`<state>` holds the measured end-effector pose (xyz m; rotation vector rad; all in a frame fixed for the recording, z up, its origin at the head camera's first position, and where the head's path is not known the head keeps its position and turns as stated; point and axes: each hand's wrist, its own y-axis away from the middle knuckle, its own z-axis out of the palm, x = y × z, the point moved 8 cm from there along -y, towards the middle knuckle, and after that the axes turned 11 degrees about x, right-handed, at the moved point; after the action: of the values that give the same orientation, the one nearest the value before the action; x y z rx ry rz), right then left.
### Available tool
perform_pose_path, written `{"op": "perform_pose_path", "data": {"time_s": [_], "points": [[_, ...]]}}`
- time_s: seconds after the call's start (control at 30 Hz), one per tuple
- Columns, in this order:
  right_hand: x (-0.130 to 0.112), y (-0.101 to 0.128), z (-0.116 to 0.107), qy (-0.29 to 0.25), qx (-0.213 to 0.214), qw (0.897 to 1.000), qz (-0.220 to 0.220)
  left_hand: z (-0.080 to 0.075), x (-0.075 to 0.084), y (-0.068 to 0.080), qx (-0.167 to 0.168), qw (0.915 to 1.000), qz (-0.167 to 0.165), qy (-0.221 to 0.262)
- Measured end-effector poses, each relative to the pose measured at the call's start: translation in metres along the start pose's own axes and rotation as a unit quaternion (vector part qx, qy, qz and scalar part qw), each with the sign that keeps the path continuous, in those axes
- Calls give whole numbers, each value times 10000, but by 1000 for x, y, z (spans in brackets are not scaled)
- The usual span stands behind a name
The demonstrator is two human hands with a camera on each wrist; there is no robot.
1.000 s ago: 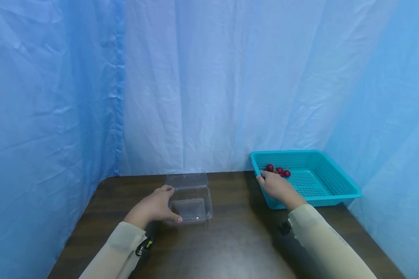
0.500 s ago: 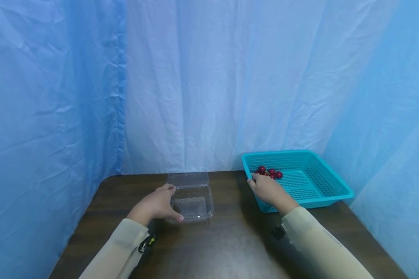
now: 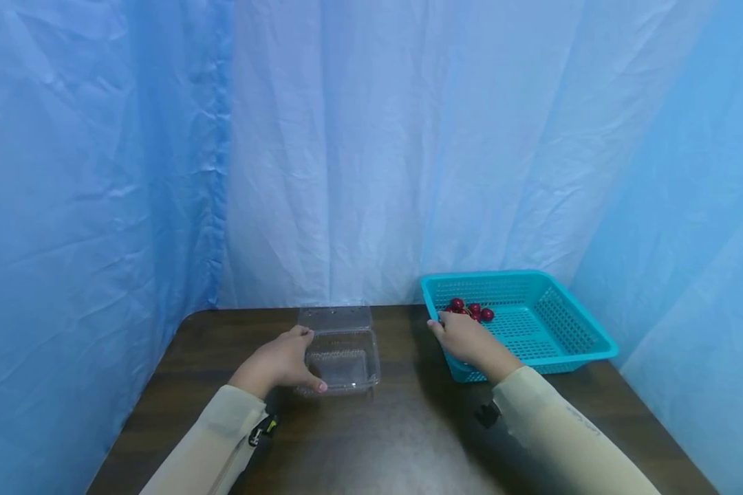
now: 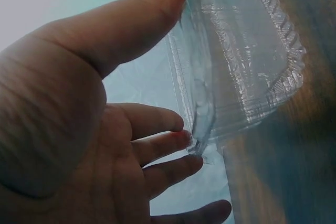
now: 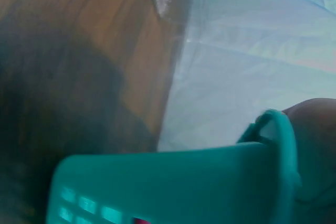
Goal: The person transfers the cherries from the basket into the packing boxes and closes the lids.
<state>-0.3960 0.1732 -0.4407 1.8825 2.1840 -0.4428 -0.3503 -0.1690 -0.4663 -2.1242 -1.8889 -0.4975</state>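
Clamshell box (image 3: 340, 350) — lid hinged open away from left hand (image 3: 278, 362).

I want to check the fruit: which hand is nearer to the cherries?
Right. The right hand holds the basket rim just beside the cherries; the left hand is across the table on the clear box.
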Motion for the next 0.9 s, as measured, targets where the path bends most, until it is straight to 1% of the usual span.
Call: {"op": "perform_pose_path", "data": {"time_s": [0.13,0.2,0.33,0.43,0.53,0.63,0.77,0.9], "points": [[-2,4,-15,367,75,9991,-222,1,3,0,-53,10000,-1,-32],[-5,7,-27,472,13,9983,-335,1,4,-1,-68,9999,-4,-75],[-11,8,-55,370,-222,9978,-503,0,5,-2,-33,9999,-22,-142],[-10,-3,-76,218,-334,9980,-484,-1,4,-2,6,9999,-40,-139],[-1,-21,-91,66,-492,9982,-344,-2,3,-2,42,9999,-42,-158],[14,-42,-94,-128,-708,9973,-162,-3,2,-2,61,9998,-80,-155],[36,-66,-87,-347,-912,9952,72,-3,-1,0,58,9998,-153,-152],[59,-83,-77,-445,-894,9945,318,-2,-2,1,79,9997,-141,-190]]}}
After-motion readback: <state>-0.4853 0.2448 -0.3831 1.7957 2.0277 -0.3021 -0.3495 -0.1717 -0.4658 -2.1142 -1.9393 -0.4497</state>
